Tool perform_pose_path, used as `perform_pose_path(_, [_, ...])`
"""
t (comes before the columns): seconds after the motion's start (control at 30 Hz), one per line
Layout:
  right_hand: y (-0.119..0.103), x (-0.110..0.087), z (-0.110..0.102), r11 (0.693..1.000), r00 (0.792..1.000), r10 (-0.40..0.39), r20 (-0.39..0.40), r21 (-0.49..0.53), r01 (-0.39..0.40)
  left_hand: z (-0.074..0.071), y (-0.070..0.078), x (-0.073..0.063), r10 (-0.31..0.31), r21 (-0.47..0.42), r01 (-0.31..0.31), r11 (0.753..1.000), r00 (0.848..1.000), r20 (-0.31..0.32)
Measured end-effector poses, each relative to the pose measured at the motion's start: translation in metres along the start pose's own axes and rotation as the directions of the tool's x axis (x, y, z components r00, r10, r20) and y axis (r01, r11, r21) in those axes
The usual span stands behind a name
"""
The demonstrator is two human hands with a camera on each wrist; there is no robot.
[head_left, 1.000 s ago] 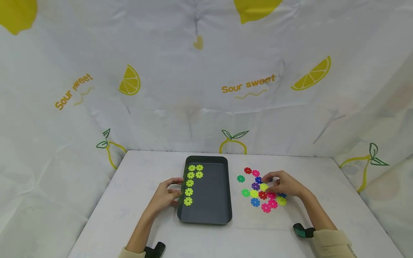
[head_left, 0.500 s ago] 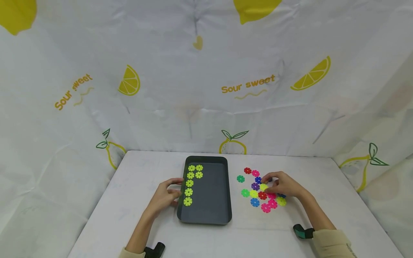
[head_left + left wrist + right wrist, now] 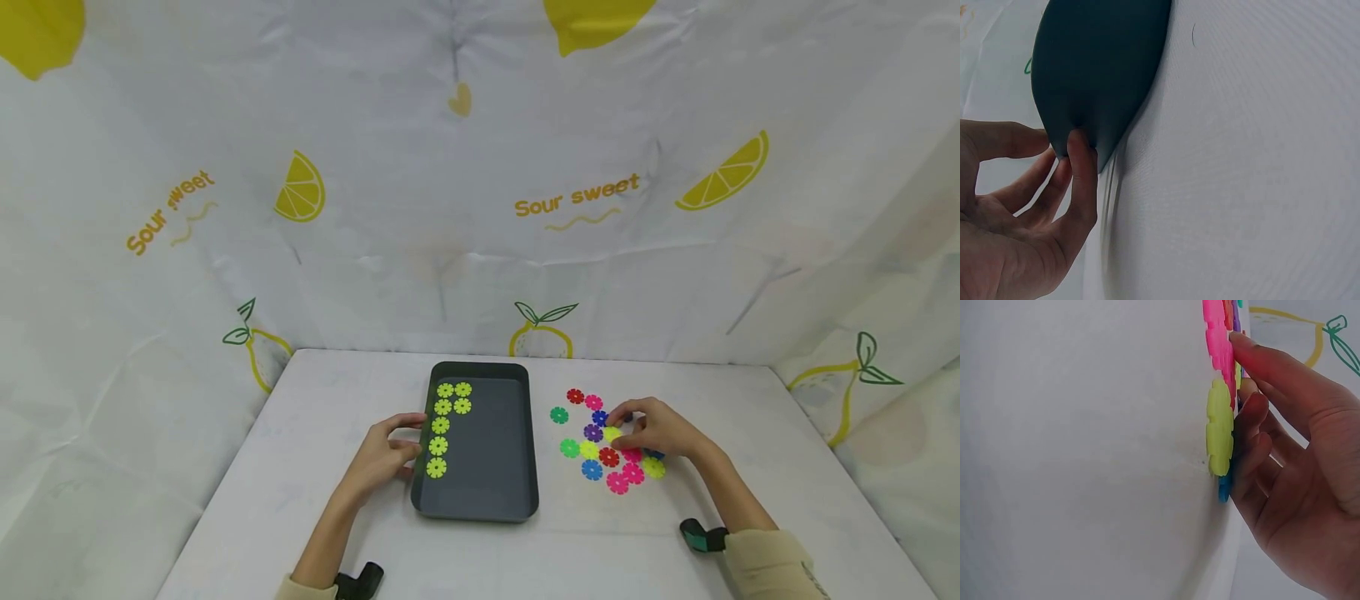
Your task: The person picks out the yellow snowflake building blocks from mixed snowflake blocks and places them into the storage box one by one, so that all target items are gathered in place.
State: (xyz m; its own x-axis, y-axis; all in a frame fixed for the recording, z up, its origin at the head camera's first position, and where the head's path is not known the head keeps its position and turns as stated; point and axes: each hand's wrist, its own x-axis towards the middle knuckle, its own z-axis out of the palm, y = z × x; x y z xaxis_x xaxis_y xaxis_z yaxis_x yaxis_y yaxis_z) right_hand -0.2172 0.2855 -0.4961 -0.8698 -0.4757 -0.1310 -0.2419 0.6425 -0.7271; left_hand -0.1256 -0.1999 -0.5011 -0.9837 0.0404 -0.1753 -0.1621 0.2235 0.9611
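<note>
In the head view a dark grey tray (image 3: pixel 491 450) holds several yellow-green snowflake discs laid along its left side. My left hand (image 3: pixel 382 458) touches the tray's left edge with its fingertips; in the left wrist view the fingers (image 3: pixel 1083 162) lie against the tray's outer wall. To the right of the tray lies a loose group of coloured discs. There my right hand (image 3: pixel 660 429) has thumb and index finger at opposite edges of a yellow snowflake disc (image 3: pixel 611 435), pinching it close to the table. A red disc (image 3: pixel 609 457) lies just below the thumb. Some discs are partly hidden under the hand.
Around the right hand lie pink (image 3: pixel 618 483), green (image 3: pixel 570 448) and blue (image 3: pixel 592 470) discs, some touching or overlapping. The white table (image 3: pixel 480 558) ends at a lemon-printed cloth (image 3: pixel 420 275) behind.
Both hands stay almost where they were. The red disc beneath the right thumb has shifted slightly towards the table's near side.
</note>
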Motion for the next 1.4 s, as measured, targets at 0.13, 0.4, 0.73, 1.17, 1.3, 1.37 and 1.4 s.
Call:
perform_pose_path(0.13, [0.0,-0.001,0.0,1.0,1.0,-0.004,0.006,0.019,0.004,0.0,0.0,0.0,0.002,0.003,-0.002,1.0,1.0,-0.005])
perform_pose_path(0.4, [0.004,0.002,-0.002,0.999,1.0,0.019,0.011,0.026,-0.019,0.0,0.0,0.0,0.006,-0.002,-0.006,1.0,1.0,0.002])
perform_pose_path(0.73, [0.008,0.003,-0.004,1.0,0.999,-0.01,0.032,0.021,0.009,0.0,0.0,0.0,0.005,0.007,-0.005,1.0,1.0,-0.006])
perform_pose_path(1.17, [0.01,0.004,-0.006,1.0,0.998,-0.027,0.052,0.015,0.026,-0.002,0.0,0.0,0.007,0.01,-0.007,1.0,1.0,0.01])
perform_pose_path(1.3, [0.011,0.004,-0.007,0.999,0.998,-0.031,0.056,0.017,0.03,-0.002,0.001,0.0,0.005,0.011,-0.005,1.0,1.0,0.014])
perform_pose_path(1.37, [0.011,0.005,-0.007,0.999,0.998,-0.031,0.061,0.017,0.03,-0.002,0.001,0.0,0.004,0.012,-0.004,1.0,1.0,0.013])
perform_pose_path(1.4, [0.011,0.005,-0.007,0.999,0.998,-0.031,0.062,0.016,0.03,-0.001,0.001,0.0,0.004,0.013,-0.004,1.0,1.0,0.013])
